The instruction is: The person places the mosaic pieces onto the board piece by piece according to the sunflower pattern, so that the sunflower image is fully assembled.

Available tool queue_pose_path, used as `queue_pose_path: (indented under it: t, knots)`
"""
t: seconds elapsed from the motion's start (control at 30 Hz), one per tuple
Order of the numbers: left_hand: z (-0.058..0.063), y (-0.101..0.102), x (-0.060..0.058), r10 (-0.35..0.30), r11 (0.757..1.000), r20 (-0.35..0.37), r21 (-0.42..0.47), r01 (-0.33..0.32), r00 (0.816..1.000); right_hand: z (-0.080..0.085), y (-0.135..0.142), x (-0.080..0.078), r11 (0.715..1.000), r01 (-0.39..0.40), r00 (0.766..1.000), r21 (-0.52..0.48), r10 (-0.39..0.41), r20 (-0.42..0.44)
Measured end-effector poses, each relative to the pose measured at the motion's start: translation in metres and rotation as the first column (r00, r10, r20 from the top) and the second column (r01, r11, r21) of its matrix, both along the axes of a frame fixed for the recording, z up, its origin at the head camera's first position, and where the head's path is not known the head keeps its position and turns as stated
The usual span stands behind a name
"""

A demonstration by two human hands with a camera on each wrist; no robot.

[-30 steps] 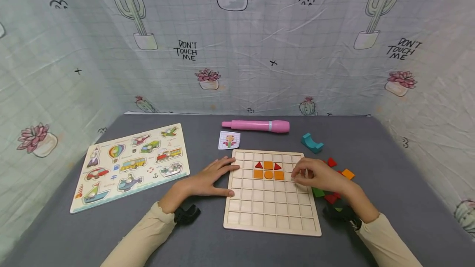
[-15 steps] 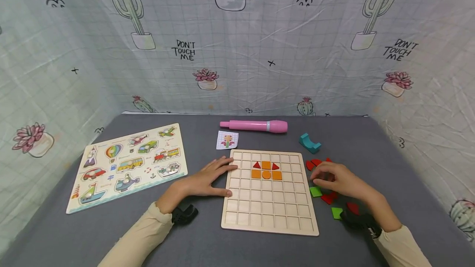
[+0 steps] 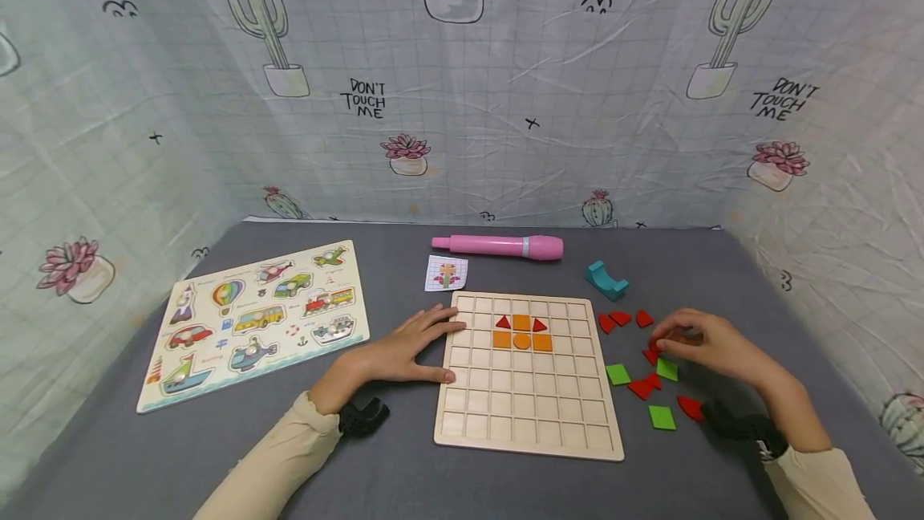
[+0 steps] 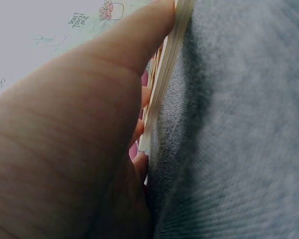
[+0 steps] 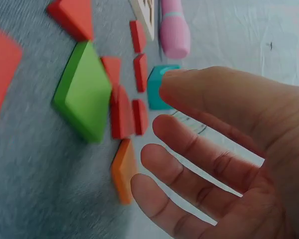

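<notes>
My left hand (image 3: 400, 353) rests at the left edge of a wooden grid board (image 3: 527, 408), fingers extended on its rim. On the board sit orange squares (image 3: 521, 322), an orange circle (image 3: 521, 340) and two red triangles (image 3: 503, 322). My right hand (image 3: 711, 343) hovers over loose pieces right of the board, fingers gently bent with nothing between them in the right wrist view. Below it lie red pieces (image 3: 641, 387) and green squares (image 3: 618, 374). An orange piece (image 5: 123, 172) shows in the right wrist view; in the head view the hand hides it.
A pink microphone-shaped toy (image 3: 498, 246) lies behind the board, beside a small pattern card (image 3: 446, 273). A teal curved block (image 3: 606, 281) stands at the back right. A vehicle puzzle board (image 3: 253, 327) lies on the left. Printed cloth (image 3: 476, 143) encloses the table.
My right hand has moved right, from above the board's right side to over the loose pieces, uncovering several of them. The left hand stays on the board.
</notes>
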State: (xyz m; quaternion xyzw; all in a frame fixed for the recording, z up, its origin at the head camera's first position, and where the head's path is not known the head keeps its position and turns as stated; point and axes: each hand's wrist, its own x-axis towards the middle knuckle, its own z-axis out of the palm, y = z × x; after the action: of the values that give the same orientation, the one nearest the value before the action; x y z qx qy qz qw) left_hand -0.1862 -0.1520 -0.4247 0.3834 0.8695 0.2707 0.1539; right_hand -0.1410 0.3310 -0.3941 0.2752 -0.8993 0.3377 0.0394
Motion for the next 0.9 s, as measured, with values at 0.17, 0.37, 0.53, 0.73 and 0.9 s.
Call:
queue_pose_path:
  t: [0.17,0.37,0.53,0.73,0.9]
  knots:
    - [-0.0006,0.0003,0.0000,0.002,1.000,0.002,0.003,-0.002,1.000,-0.0035,0.0077,-0.0019,0.999,0.025,1.000,0.025,-0.025,0.008]
    - [-0.0009,-0.0006,-0.0007,-0.003,1.000,0.006,-0.001,0.003,1.000,-0.0078,0.0104,-0.0031,0.993,0.058,0.998,0.099,-0.055,-0.031]
    - [-0.0010,-0.0009,-0.0021,-0.008,1.000,-0.003,0.000,0.008,1.000,-0.0078,0.0098,-0.0038,0.987,0.105,0.994,0.120,-0.104,-0.009]
    - [-0.0012,-0.0010,-0.0027,-0.016,1.000,-0.015,0.008,0.016,1.000,-0.0041,0.0092,-0.0033,0.971,0.171,0.983,0.165,-0.181,0.043]
    - [-0.0021,-0.0010,-0.0028,-0.018,1.000,-0.011,0.014,0.018,1.000,-0.0014,0.0073,-0.0019,0.965,0.195,0.972,0.173,-0.214,0.101]
